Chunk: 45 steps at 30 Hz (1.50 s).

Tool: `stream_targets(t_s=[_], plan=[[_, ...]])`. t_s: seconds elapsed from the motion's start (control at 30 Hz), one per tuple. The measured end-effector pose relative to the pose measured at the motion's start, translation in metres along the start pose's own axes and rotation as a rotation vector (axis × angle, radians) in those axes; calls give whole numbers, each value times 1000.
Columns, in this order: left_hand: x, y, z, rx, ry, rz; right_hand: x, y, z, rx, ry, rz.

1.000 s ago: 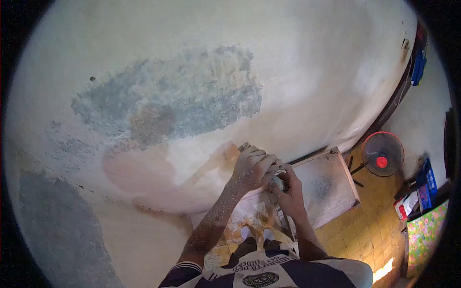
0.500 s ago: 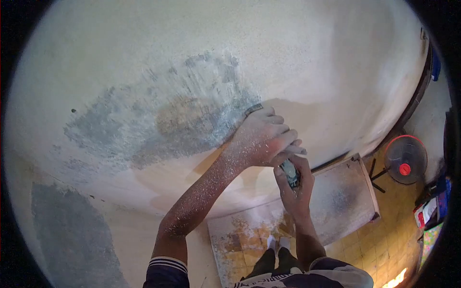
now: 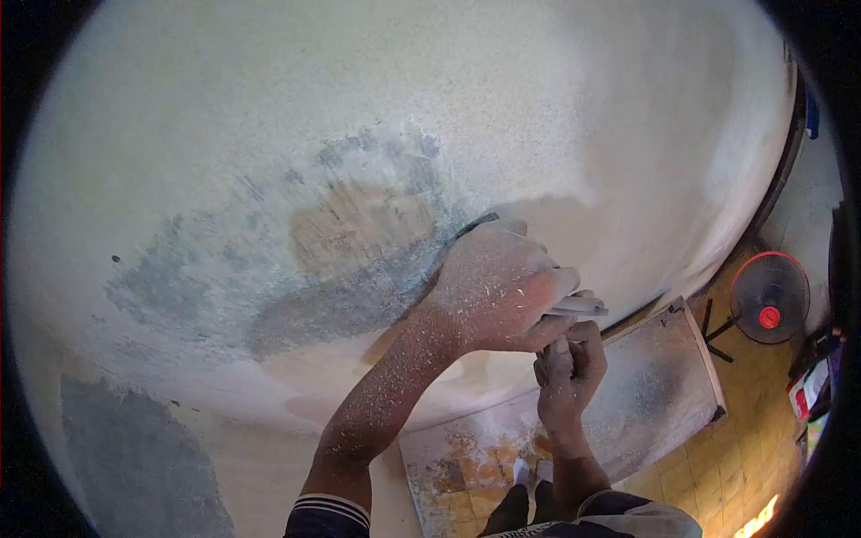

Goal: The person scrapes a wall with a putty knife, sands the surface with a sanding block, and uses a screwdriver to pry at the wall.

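My left hand (image 3: 498, 282), coated in white dust, is closed around what looks like a scraper. Its dark, thin edge (image 3: 475, 224) shows past the knuckles against the wall, and a pale grey end (image 3: 578, 307) sticks out on the right. Just below that end, my right hand (image 3: 569, 381) is closed with bent fingers; whatever it holds is hidden. The pale wall (image 3: 529, 134) carries a rough grey patch (image 3: 206, 269) with a tan spot (image 3: 359, 229), left of my hands.
A dusty board-like surface (image 3: 646, 386) stands low on the right. Behind it are a red-rimmed fan (image 3: 769, 296) and yellow floor tiles (image 3: 700, 475). Another grey patch (image 3: 134, 448) is at lower left. My feet (image 3: 532, 471) are on the dusty floor below.
Both hands now appear lower and slightly right, as the whole view shifts. The pale greenish object seen in my right hand is now hidden, and its fingers have come up near the scraper's end.
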<state>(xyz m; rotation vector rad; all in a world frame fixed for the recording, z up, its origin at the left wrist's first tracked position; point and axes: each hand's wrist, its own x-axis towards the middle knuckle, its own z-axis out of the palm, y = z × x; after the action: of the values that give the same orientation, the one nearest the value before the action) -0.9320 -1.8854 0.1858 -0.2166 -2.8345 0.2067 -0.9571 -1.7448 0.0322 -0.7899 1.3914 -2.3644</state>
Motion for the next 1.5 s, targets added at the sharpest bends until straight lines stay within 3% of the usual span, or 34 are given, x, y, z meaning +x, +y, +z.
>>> stream_targets(t_s=[0.2,0.37,0.57,0.77,0.87,0.97,1.07,1.17,1.5], plan=[[-6,3,8,8,-40,-39,1,4,10,22,-8,-16],[-5,2,6,63,-62,-54,1,-5,10,136,-31,145],[4,3,-7,-43,-280,-174,6,0,16,282,-48,129],[-9,11,0,-64,-248,-154,-12,-6,17,204,-38,215],[0,8,-7,-64,-181,-240,4,-11,20,251,-22,166],[-5,6,5,-103,-230,-215,0,-10,19,260,-61,205],[-12,7,10,-56,-14,-75,3,-11,20,200,-45,162],[5,8,-16,10,-153,-201,11,-13,22,209,-39,147],[-3,-2,-3,-8,-122,-131,6,-17,25,212,-59,151]])
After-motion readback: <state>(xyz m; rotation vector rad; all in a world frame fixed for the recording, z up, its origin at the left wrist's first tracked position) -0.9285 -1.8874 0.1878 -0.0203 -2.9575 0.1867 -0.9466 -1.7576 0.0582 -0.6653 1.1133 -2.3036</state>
